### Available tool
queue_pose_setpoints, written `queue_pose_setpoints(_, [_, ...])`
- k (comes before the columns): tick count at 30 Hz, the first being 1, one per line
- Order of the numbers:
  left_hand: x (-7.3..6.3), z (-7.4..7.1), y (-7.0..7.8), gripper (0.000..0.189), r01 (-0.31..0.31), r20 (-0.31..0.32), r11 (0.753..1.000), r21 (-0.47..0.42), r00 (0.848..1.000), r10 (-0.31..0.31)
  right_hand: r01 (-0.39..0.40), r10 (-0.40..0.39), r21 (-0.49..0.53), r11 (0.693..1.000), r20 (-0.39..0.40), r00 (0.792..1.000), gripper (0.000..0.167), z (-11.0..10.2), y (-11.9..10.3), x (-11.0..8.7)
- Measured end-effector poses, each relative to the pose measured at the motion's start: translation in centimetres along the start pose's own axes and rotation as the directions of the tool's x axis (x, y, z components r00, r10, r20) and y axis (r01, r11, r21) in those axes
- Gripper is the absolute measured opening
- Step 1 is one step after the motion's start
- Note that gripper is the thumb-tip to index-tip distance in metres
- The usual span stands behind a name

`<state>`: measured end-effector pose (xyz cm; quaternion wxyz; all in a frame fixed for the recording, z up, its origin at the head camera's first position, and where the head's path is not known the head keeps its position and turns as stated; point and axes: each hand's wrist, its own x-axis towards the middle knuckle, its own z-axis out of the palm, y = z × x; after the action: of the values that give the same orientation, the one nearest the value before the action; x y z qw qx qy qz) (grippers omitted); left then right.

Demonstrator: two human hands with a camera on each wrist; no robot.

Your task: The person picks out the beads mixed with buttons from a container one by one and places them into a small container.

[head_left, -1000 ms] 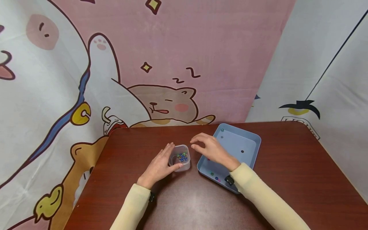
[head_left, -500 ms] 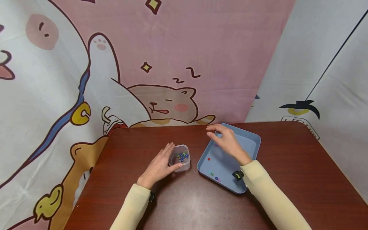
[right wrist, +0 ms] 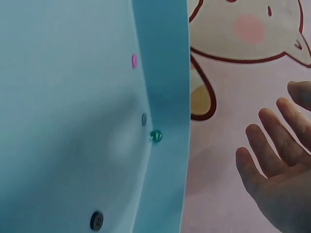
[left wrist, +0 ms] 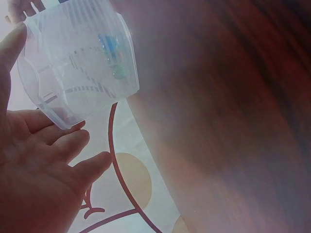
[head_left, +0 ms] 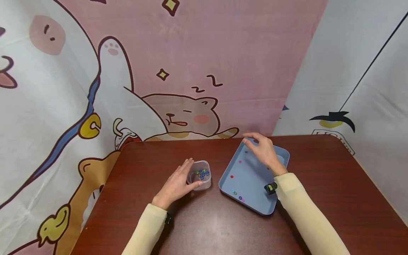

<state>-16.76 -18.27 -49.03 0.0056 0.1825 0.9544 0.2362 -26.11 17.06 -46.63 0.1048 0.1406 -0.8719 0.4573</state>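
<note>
In the head view my left hand [head_left: 176, 184] holds a small clear plastic container [head_left: 205, 185] between thumb and fingers. Several blue and green marbles [head_left: 202, 174] lie inside it; the left wrist view shows them blurred through its wall [left wrist: 82, 58]. My right hand [head_left: 262, 150], its fingers apart and bent only slightly, hovers over the far end of a blue tray [head_left: 251, 193], with nothing in its grasp. Below it in the right wrist view, a green marble [right wrist: 156, 136] sits against the tray wall, beside a grey button [right wrist: 144, 119]. A black button [right wrist: 96, 221] lies farther in.
Along the tray's left side lie a red piece [head_left: 232, 176] and a pink button [head_left: 240, 162]. A green marble [head_left: 235, 193], a blue piece [head_left: 240, 198] and a pink one [head_left: 243, 200] gather at its near edge. Behind the brown table [head_left: 143, 159] hangs a cartoon-printed cloth [head_left: 248, 71].
My right hand has moved from beside the container, rightward and away from me, to above the tray's far end. The left hand and the container have stayed in place.
</note>
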Motion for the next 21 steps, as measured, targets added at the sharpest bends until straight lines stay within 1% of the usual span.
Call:
queue_pose_setpoints(7, [0.0,0.0,0.0,0.097,0.002,0.003,1.0,0.0,1.0,-0.002,-0.052,0.052,-0.038,0.998,-0.011,0.999,0.036,-0.6,1.6,0.7])
queue_pose_setpoints(10, [0.0,0.0,0.0,0.097,0.001,0.002,1.0,0.001,1.0,-0.001,-0.072,0.073,-0.043,0.996,0.003,0.997,0.037,-0.7,2.2,1.0])
queue_pose_setpoints(15, [0.0,0.0,0.0,0.097,0.002,0.006,1.0,0.002,1.0,-0.002,-0.118,0.121,-0.063,0.991,0.058,0.991,0.04,-0.7,3.1,1.3])
queue_pose_setpoints(21, [0.0,0.0,0.0,0.097,-0.001,0.003,1.0,0.001,1.0,0.001,-0.174,0.188,-0.102,0.979,0.149,0.971,0.041,-0.5,3.8,1.9])
